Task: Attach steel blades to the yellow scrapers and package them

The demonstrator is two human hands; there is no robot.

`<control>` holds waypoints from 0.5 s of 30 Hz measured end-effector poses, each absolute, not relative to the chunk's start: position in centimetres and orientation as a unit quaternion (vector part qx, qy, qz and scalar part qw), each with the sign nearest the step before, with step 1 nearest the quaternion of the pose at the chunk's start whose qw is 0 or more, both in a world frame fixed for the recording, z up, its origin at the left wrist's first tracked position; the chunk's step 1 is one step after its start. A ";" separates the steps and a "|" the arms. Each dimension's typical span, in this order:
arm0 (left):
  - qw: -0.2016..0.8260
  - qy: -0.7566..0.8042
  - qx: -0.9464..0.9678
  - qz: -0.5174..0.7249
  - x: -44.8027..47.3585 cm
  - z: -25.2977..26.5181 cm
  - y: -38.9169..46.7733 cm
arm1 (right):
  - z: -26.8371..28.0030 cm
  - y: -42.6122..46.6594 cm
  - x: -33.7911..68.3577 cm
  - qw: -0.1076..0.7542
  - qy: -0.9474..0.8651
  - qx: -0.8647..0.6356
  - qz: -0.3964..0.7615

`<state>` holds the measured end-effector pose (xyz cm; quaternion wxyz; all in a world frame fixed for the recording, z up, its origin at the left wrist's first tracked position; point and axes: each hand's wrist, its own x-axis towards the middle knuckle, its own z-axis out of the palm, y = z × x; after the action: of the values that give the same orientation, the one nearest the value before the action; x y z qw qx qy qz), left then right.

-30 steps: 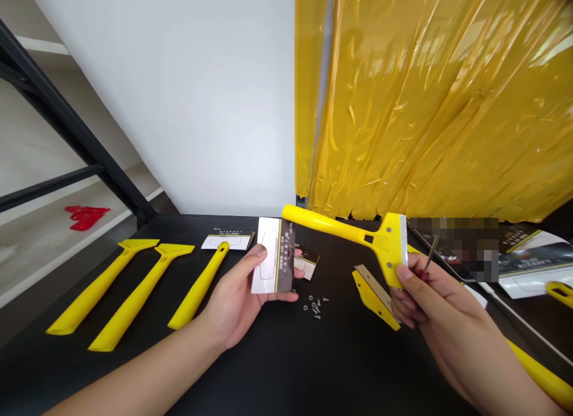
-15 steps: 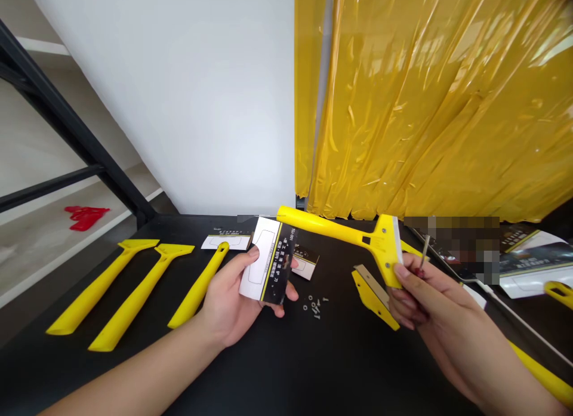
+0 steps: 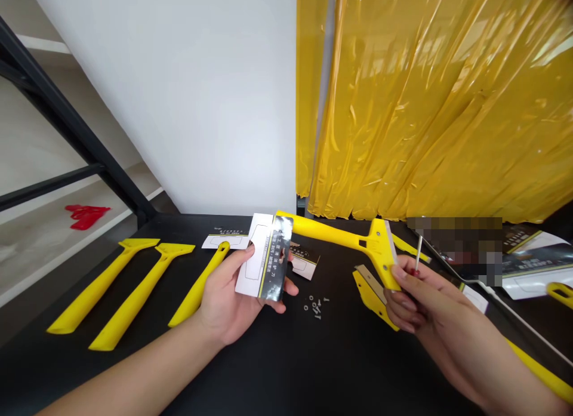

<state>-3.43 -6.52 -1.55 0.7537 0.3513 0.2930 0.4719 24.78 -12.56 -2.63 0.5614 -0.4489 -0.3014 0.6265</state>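
My left hand (image 3: 233, 290) is closed around a black-and-white printed card (image 3: 264, 258), thumb on its front. In my right hand (image 3: 430, 302) is a yellow scraper (image 3: 340, 232), gripped by its blade head, with the handle pointing left behind the card. A small screwdriver (image 3: 419, 255) with a red handle is tucked in the same hand, its metal shaft sticking up; most of its handle is hidden. Just below the scraper head, a loose yellow blade cover (image 3: 369, 299) lies beside a metal strip. Several small screws and nuts (image 3: 316, 307) are scattered between my hands.
Yellow scraper handles (image 3: 105, 287) lie on the black table (image 3: 250, 380) at left. More printed cards (image 3: 307, 265) rest behind my hands and at right, near a white cable (image 3: 532, 326). A yellow plastic curtain (image 3: 439, 105) and white panel (image 3: 201, 105) stand behind.
The card in my left hand has tilted and shifted slightly left. The scraper in my right hand has moved a little left and down, and the screwdriver shaft has moved left with it.
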 end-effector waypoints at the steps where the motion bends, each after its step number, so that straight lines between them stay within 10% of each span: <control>1: 0.750 0.295 0.352 0.477 -3.4 -1.5 -6.6 | -2.6 -12.6 24.7 0.559 -0.307 -0.453 0.623; 15: 0.617 0.434 0.402 0.518 -2.4 -1.9 -6.8 | -3.2 -13.1 24.2 0.517 -0.375 -0.474 0.605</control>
<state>-2.37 -6.75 -1.94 0.6174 0.4018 0.4342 0.5185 24.18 -13.06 -3.17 0.5171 -0.4744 -0.3755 0.6054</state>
